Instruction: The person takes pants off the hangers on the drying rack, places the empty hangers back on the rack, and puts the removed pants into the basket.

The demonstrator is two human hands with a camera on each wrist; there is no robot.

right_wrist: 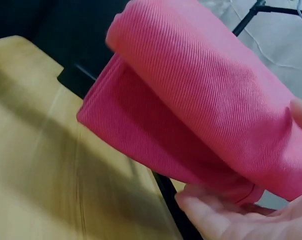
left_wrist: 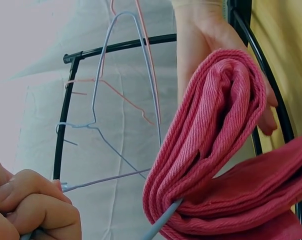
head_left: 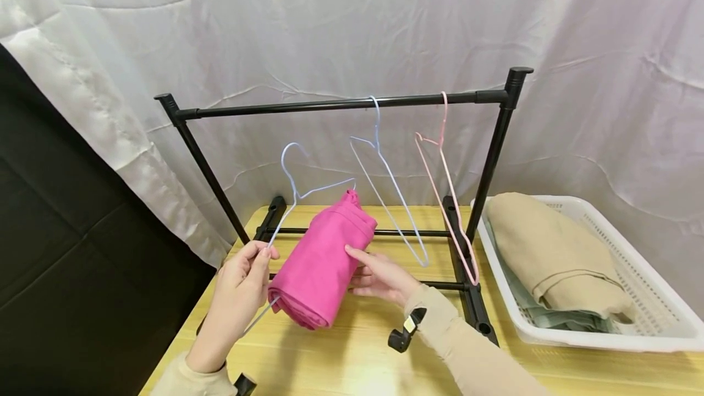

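Note:
My left hand (head_left: 242, 280) pinches the side of a light blue wire hanger (head_left: 284, 167), lifted off the rack with its hook upward. A bright pink folded garment (head_left: 324, 261), ribbed in texture, is draped over the hanger's bottom bar. In the left wrist view, the bar (left_wrist: 162, 220) runs into the fold of the cloth. My right hand (head_left: 382, 275) holds the garment's right edge, thumb on the outer face and fingers beneath. The right wrist view shows the pink cloth (right_wrist: 206, 95) with one layer hanging under another, and fingers (right_wrist: 211, 212) below its edge.
A black rack (head_left: 308, 107) stands on the wooden table (head_left: 352, 347). From its rail hang another blue hanger (head_left: 404, 200) and a pink hanger (head_left: 448, 182). At right, a white basket (head_left: 649, 342) contains a folded tan garment (head_left: 550, 249) above greenish cloth (head_left: 572, 318). Pale curtain hangs behind.

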